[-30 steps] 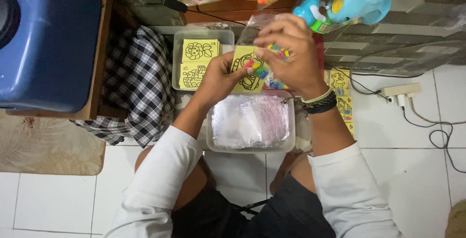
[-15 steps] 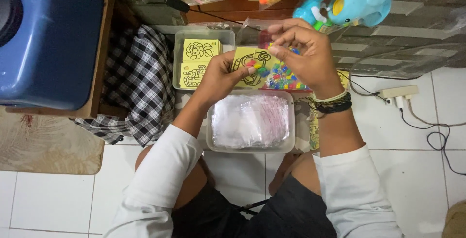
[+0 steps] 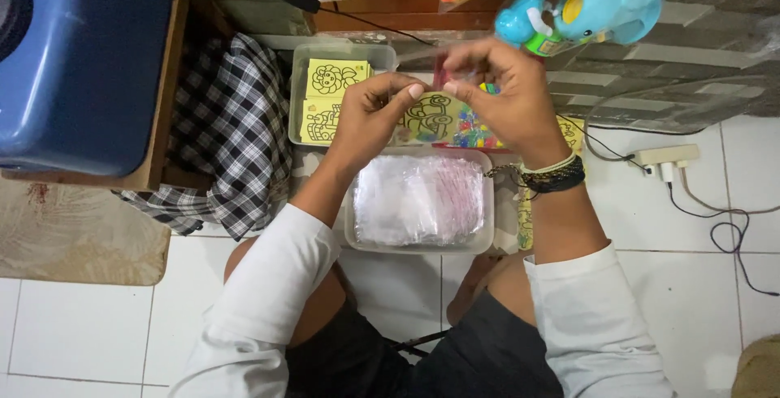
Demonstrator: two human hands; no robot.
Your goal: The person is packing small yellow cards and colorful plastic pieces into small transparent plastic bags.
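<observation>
Because the person sits on the white tiled floor (image 3: 97,333) with knees apart, the nearest thing to them is the clear plastic tub (image 3: 419,201) of small transparent bags, which lies between the knees and right under the wrists. Just above it both hands meet. The left hand (image 3: 366,118) pinches the left edge of a yellow picture card (image 3: 432,115) with black line drawings, thumb and forefinger closed on it; the right hand (image 3: 500,97) has its fingertips narrowed on the card's top edge, where a thin clear sleeve seems to sit, though I cannot tell whether the card is in it or not. A small cluster of coloured bits (image 3: 471,132) shows below the right palm, apparently packed with the card.

The likeliest slip, as I judge it, is that those small coloured pieces spill if the sleeve mouth tips down, since both grips are at the edges only; they would scatter into the tub or onto the tiles. A slick sleeve could also slide from such a light pinch.

Farther off, a second tub (image 3: 302,105) holds more yellow cards (image 3: 329,93) at its far-left corner, next to a checked cloth (image 3: 236,130). A bracelet dangling from the right wrist (image 3: 548,177) could snag the near tub's rim. Beyond hang blue toys (image 3: 585,12) in bags.
</observation>
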